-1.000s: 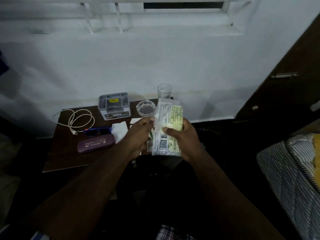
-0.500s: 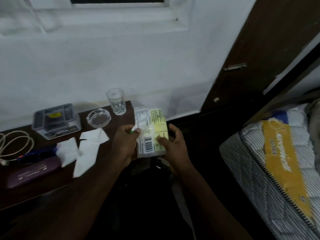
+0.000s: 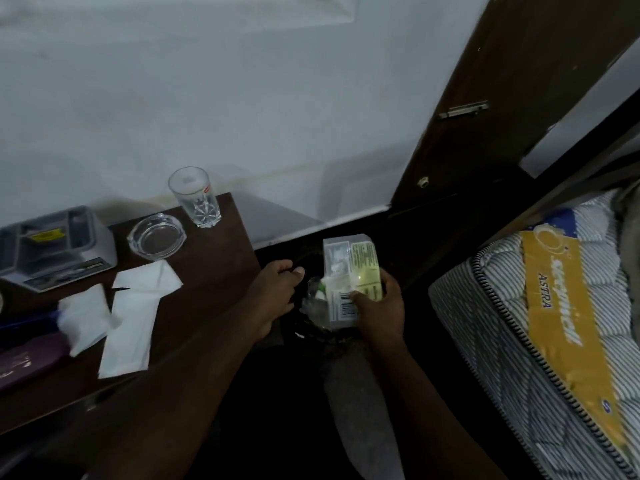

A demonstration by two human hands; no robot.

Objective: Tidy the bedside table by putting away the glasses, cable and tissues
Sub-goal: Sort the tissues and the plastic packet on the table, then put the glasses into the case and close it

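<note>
My right hand [image 3: 379, 308] grips the tissue pack [image 3: 349, 271] off the table's [image 3: 214, 258] right edge — clear wrap, pale yellow panel, barcode low on its face, top end upright. My left hand [image 3: 277, 289] has fingers loosely curled beside it, holding nothing I can see. Two loose tissues [image 3: 135, 317] lie unfolded on the table — white, flat.

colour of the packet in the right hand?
Clear plastic packet with a pale yellow panel and a white barcode label, held by the right hand. Head view.
</note>
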